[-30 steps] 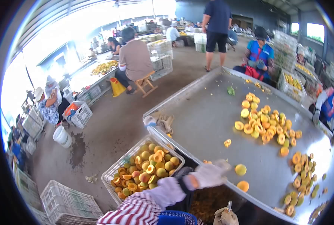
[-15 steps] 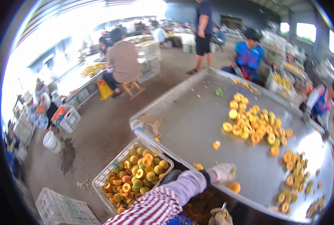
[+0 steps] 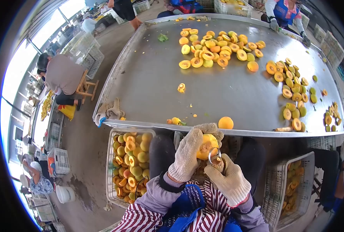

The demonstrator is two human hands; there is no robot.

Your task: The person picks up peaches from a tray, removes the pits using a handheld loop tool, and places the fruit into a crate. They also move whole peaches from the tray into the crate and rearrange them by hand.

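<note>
Just past the near edge of the metal table (image 3: 152,89), my gloved left hand (image 3: 191,149) is closed round a yellow-orange fruit (image 3: 207,146). My gloved right hand (image 3: 228,178) grips a small tool with a curved metal loop (image 3: 213,154), which touches the lower side of the fruit. A whole orange fruit (image 3: 225,123) rests on the table edge beyond my hands. Halved fruit (image 3: 218,48) lies in a pile farther back, with more halves (image 3: 290,85) at the right.
A crate of fruit (image 3: 131,166) stands left of my legs, and another crate (image 3: 292,185) stands to the right. Cloth gloves (image 3: 112,110) lie on the table's left corner. A co-worker's gloved hand (image 3: 274,25) is at the far edge. Someone sits on a stool (image 3: 87,87).
The view has turned down and to the right. My left hand has come back from the table edge and now holds a fruit. My right hand with the tool has come up to it.
</note>
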